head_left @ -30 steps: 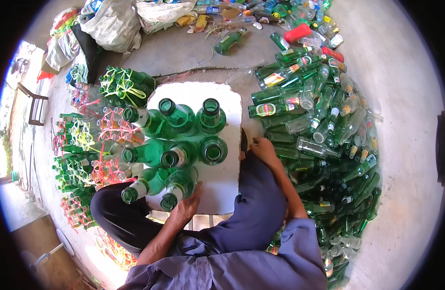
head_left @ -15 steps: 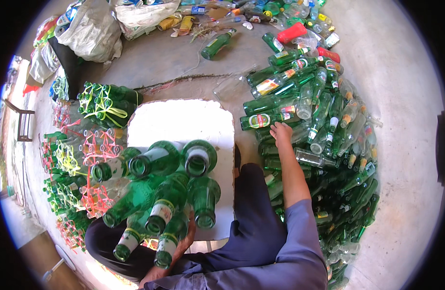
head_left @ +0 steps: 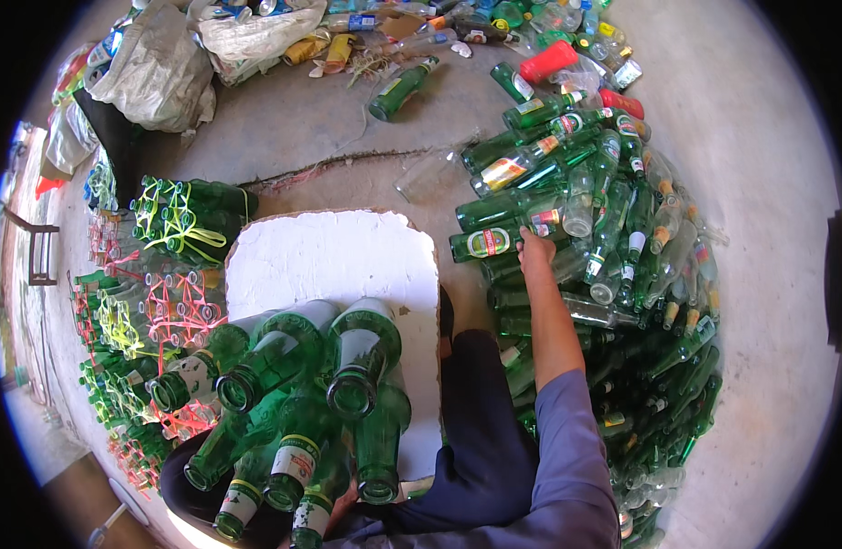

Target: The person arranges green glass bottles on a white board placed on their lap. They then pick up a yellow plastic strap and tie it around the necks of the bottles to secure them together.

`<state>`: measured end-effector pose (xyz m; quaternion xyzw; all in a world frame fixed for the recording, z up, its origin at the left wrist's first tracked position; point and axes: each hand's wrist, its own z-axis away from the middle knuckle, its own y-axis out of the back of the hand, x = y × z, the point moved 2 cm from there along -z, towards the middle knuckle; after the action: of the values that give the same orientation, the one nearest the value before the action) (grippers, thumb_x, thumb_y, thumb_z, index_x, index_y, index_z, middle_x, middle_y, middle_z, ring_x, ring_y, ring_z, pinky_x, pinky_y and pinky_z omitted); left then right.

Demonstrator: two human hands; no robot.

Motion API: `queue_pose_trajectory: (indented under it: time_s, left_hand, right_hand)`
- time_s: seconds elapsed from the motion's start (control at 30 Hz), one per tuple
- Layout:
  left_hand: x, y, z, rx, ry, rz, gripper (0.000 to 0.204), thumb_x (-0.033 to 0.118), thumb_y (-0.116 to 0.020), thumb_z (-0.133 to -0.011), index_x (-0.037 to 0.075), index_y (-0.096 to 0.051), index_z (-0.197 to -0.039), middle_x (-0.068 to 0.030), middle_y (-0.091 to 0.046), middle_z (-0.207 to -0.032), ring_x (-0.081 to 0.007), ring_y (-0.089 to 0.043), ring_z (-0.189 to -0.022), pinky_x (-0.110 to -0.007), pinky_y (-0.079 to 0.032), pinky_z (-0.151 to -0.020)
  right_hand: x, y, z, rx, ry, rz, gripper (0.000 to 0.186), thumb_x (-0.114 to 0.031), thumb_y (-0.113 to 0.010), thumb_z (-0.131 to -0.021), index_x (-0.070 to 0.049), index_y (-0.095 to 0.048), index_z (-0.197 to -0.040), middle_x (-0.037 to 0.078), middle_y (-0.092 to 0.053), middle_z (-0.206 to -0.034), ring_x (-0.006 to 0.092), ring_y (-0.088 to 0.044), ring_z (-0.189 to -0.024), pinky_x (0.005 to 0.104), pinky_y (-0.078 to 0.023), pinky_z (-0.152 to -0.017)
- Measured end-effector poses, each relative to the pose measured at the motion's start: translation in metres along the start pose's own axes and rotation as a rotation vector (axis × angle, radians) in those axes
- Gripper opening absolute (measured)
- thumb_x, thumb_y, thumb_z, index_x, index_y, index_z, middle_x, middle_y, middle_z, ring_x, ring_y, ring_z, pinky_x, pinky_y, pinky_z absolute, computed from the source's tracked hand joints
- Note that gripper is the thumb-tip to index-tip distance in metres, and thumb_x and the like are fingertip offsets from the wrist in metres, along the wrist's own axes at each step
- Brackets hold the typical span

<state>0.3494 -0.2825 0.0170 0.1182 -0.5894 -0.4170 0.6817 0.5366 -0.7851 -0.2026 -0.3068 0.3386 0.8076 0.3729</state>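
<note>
My right hand (head_left: 537,249) reaches to the pile on the right. Its fingers are closed around the neck end of a green glass bottle (head_left: 488,242) with a red and white oval label. A cluster of several green bottles (head_left: 297,357) lies stacked over my lap, necks pointing toward me, bases against a white board (head_left: 334,252). Only a sliver of my left hand (head_left: 346,503) shows beside the lowest bottles; its fingers are hidden behind them.
Loose green and clear bottles (head_left: 613,229) form a large heap on the right. Bundles tied with yellow (head_left: 188,215) and pink string (head_left: 185,306) stand on the left. A single green bottle (head_left: 403,89) lies on the floor ahead, near white sacks (head_left: 156,73).
My right hand has come down onto the labelled bottle and closed on it. The bottle cluster appears lower and nearer to me, and my left hand is now more hidden.
</note>
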Motion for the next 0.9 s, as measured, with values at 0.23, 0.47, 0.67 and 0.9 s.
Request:
queue_pose_trajectory:
  time_s: [0.23,0.47,0.67,0.9]
  left_hand:
    - [-0.001,-0.001,0.000,-0.037,-0.010,0.012,0.026,0.016,-0.068,-0.084,0.004,-0.069,-0.107,-0.0148,-0.070,-0.105,-0.0327,-0.066,-0.095,-0.045,-0.051,-0.085]
    - [-0.001,-0.003,0.008,0.006,-0.008,0.007,0.029,0.017,-0.069,-0.082,0.004,-0.068,-0.107,-0.0148,-0.070,-0.105,-0.0325,-0.066,-0.095,-0.045,-0.051,-0.085]
    - [-0.004,-0.009,0.020,0.063,-0.048,0.030,0.030,0.018,-0.070,-0.081,0.005,-0.067,-0.108,-0.0148,-0.070,-0.104,-0.0323,-0.066,-0.094,-0.045,-0.050,-0.084]
    - [-0.041,-0.037,0.023,0.140,-0.090,0.136,0.033,0.019,-0.071,-0.080,0.005,-0.066,-0.108,-0.0147,-0.069,-0.104,-0.0321,-0.066,-0.094,-0.045,-0.050,-0.084]
  right_hand:
    - [0.022,0.008,-0.044,0.132,0.127,-0.133,0.028,-0.017,-0.080,-0.068,-0.002,-0.059,-0.076,0.005,-0.057,-0.068,0.0134,-0.045,-0.046,0.0326,-0.031,-0.037]
    - [0.002,0.019,0.029,-0.012,-0.182,-0.267,0.026,-0.016,-0.078,-0.067,-0.012,-0.061,-0.085,-0.001,-0.044,-0.070,0.0125,-0.041,-0.047,0.0250,-0.031,-0.038]
    - [0.020,0.037,0.067,-0.271,-0.098,-0.343,0.027,-0.012,-0.082,-0.072,-0.015,-0.062,-0.089,-0.003,-0.054,-0.073,0.0110,-0.048,-0.052,0.0250,-0.043,-0.045]
    - [-0.005,0.044,0.131,-0.366,0.335,0.052,0.022,-0.016,-0.082,-0.075,-0.006,-0.069,-0.089,0.000,-0.064,-0.077,0.0099,-0.057,-0.060,0.0268,-0.050,-0.053]
